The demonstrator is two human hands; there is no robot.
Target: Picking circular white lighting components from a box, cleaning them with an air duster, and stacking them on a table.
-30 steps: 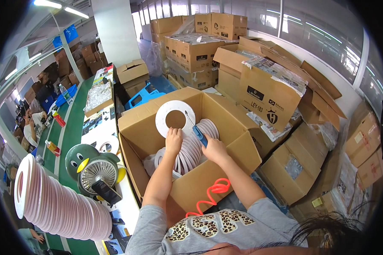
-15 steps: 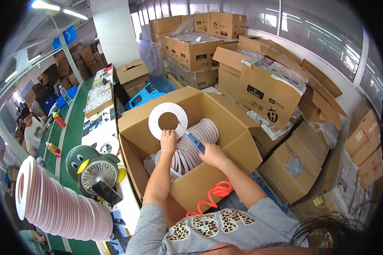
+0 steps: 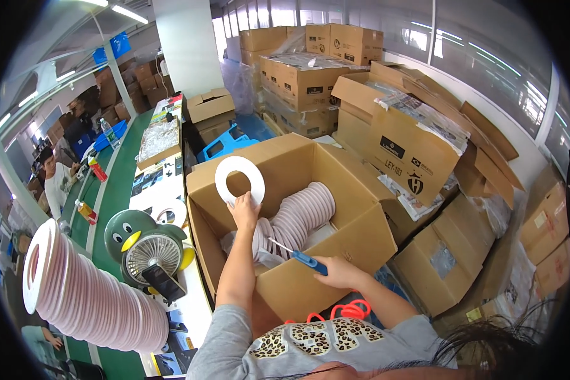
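My left hand (image 3: pixel 242 211) pinches the lower rim of a flat white ring (image 3: pixel 257 175), held upright above the left part of an open cardboard box (image 3: pixel 335 272). Inside that box lies a long row of similar white rings (image 3: pixel 307 206), tilted and packed face to face, with clear plastic by its near end. My right hand (image 3: pixel 340 272) grips a screwdriver (image 3: pixel 309 261) by its blue handle over the box's near flap. Its thin metal shaft points left toward the rings. A coiled red cord (image 3: pixel 351 310) hangs below my right forearm.
On the left, a tall stack of white rings (image 3: pixel 95 294) stands beside a green penguin-shaped fan (image 3: pixel 147 244) with a phone (image 3: pixel 163 282) against it. Beyond runs a green conveyor (image 3: pixel 115 183), where a person (image 3: pixel 57 180) sits. Cardboard boxes (image 3: pixel 418 152) crowd the right and back.
The left hand has tilted the ring and shifted it slightly left. My right hand has drawn the screwdriver away from the ring, lower and to the right. The view has shifted a little.
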